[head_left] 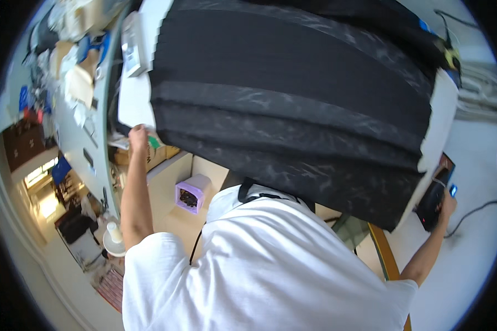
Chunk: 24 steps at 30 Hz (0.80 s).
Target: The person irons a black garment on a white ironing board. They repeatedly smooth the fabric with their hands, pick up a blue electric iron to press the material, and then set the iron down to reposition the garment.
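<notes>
A wide piece of black cloth [292, 71] with paler, streaked bands is spread over the worktop in front of me, and its near edge hangs in folds close to my waist. My left hand [139, 135] is closed at the near corner of a white sheet [133, 102] that shows past the cloth's left side. Far to the right, my right hand [449, 204] is closed around part of a black device [429, 205] with a small blue light and a red glow. Its exact kind is unclear. Another white strip [440, 118] borders the cloth's right side.
A grey-white box [133, 47] lies on the white sheet at left. Below the worktop stands a lilac bin [189, 197] with dark bits inside. Black cable [475, 209] crosses the pale surface at right. Beyond a pale blue-green panel [85, 146], cluttered goods fill the left.
</notes>
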Tool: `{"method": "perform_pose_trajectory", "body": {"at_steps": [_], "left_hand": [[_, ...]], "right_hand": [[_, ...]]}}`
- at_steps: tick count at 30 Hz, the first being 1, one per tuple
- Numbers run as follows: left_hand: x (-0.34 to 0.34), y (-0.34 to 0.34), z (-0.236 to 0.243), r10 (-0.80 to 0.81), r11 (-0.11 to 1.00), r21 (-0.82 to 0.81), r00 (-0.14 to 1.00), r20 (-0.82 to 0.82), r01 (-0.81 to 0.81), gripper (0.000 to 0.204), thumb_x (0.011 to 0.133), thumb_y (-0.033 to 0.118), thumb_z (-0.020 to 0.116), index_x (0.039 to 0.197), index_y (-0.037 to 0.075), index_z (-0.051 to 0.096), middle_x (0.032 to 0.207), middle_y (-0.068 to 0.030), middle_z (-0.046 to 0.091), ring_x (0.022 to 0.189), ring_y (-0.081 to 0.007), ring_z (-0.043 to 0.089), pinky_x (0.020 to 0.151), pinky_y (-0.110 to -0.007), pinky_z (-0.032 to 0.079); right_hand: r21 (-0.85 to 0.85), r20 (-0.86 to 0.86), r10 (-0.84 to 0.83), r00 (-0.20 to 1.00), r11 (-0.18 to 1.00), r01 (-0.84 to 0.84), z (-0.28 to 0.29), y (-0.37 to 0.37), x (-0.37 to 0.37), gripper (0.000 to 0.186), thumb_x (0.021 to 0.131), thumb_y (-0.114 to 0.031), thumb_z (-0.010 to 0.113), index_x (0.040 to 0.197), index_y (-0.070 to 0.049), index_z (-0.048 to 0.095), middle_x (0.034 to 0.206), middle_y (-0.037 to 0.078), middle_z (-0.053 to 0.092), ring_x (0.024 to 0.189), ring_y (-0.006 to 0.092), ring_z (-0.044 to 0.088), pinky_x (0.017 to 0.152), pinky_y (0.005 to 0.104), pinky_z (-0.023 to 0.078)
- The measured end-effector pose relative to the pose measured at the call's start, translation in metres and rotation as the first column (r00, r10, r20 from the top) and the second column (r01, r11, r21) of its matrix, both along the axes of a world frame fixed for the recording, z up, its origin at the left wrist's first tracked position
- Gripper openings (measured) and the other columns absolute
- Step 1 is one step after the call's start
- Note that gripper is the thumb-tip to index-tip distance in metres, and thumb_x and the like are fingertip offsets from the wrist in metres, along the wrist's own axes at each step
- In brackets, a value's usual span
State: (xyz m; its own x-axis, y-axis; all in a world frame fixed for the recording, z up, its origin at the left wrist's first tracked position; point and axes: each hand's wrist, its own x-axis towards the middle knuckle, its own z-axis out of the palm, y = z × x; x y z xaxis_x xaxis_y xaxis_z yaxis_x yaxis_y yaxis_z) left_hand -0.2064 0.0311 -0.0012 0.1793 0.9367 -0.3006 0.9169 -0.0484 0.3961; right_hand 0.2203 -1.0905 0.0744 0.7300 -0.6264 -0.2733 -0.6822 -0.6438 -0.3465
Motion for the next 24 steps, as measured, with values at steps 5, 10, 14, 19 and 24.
{"method": "perform_pose_trajectory", "body": {"at_steps": [5,10,14,19,24], "left_hand": [[-0.008,-0.052,0.037,0.009,0.986,-0.162,0.956,0.294,0.041,0.023,0.104,0.021,0.067,0.108,-0.001,0.072,0.085,0.0017,0.065,0.074,-0.0095,0.056,0.068,-0.026,0.044],[0.002,-0.107,0.037,-0.123,0.992,0.005,0.952,0.281,0.127,0.029,0.089,0.020,0.085,0.095,-0.004,0.070,0.092,-0.0075,0.066,0.080,-0.0161,0.060,0.073,-0.033,0.052],[0.014,-0.108,0.017,-0.341,0.913,0.283,0.931,0.131,0.295,0.023,0.086,0.015,0.086,0.089,0.001,0.068,0.093,-0.0122,0.060,0.076,-0.0209,0.056,0.072,-0.036,0.050],[0.032,-0.100,0.057,0.071,0.960,-0.267,0.852,0.518,0.083,0.018,0.090,0.001,0.080,0.088,0.003,0.062,0.077,0.0013,0.059,0.068,-0.0077,0.052,0.065,-0.025,0.044],[0.038,-0.081,0.063,0.283,0.902,-0.423,0.623,0.729,0.086,0.025,0.090,-0.014,0.072,0.101,0.004,0.059,0.086,0.0025,0.062,0.076,-0.0039,0.056,0.071,-0.019,0.046]], "right_hand": [[-0.574,-0.106,0.455,0.884,0.698,-0.428,0.005,-0.015,0.006,0.057,0.093,-0.048,0.075,0.112,0.006,0.070,0.104,0.024,0.075,0.095,0.0338,0.074,0.082,0.0414,0.058],[-0.368,0.123,0.721,0.682,0.672,-0.643,0.018,0.235,-0.016,0.039,0.107,-0.030,0.061,0.130,0.000,0.070,0.130,0.020,0.072,0.115,0.0348,0.070,0.101,0.0407,0.052],[-0.075,0.248,0.862,0.443,0.473,-0.878,0.029,0.553,-0.130,0.021,0.094,-0.012,0.075,0.113,-0.003,0.073,0.113,0.015,0.072,0.108,0.0313,0.068,0.098,0.0394,0.052],[-0.127,0.354,0.922,0.158,0.214,-0.969,0.002,0.713,-0.172,0.031,0.083,-0.010,0.083,0.111,-0.005,0.070,0.114,0.013,0.068,0.112,0.0347,0.063,0.099,0.0432,0.048],[-0.120,0.337,0.925,0.175,0.226,-0.967,-0.019,0.737,-0.164,0.016,0.084,-0.006,0.081,0.093,-0.004,0.067,0.100,0.010,0.067,0.103,0.0324,0.063,0.089,0.0424,0.048]]}}
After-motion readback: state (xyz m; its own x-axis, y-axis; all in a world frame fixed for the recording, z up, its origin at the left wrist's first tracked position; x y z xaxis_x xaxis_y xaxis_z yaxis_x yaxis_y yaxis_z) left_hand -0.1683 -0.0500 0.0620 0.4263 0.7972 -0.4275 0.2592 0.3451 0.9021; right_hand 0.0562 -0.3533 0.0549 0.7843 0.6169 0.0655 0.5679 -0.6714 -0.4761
